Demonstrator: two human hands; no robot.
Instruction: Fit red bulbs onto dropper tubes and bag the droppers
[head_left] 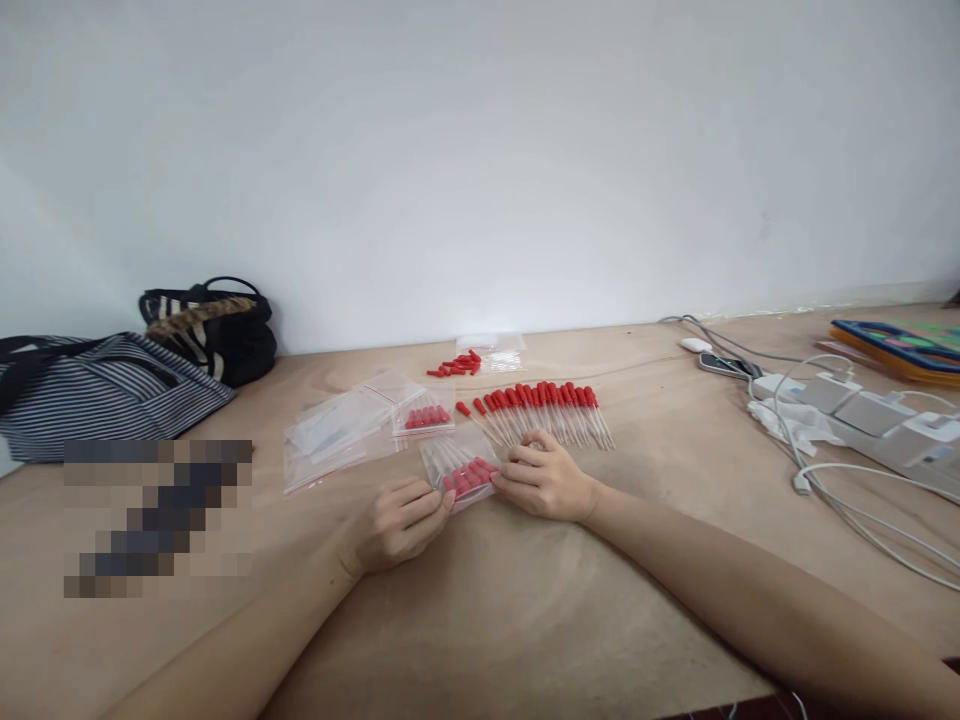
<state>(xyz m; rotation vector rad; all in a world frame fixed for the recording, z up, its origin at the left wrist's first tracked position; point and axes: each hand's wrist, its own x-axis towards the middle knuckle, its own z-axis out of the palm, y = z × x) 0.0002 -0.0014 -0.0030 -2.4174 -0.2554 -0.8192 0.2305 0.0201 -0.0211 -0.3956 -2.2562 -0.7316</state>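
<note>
A clear zip bag (459, 468) holds several glass droppers with red rubber bulbs, the bulbs toward me and the pale tubes pointing away. My left hand (401, 522) pinches the bag's near left corner. Its right edge is gripped between the fingers of my right hand (549, 480). Just beyond my right hand, a row of loose red-bulbed droppers (544, 400) lies side by side, tubes toward me. Another filled zip bag (424, 412) of droppers rests behind the held one, beside a pile of flat clear bags (337, 435).
Loose red bulbs (456, 365) lie near the wall by a clear bag of thin tubes (499, 352). A striped bag (112, 390) and a black bag (240, 340) stand at left. A power strip with chargers (870, 410) and white cables occupies the right. A pixelated patch (157, 520) covers something left.
</note>
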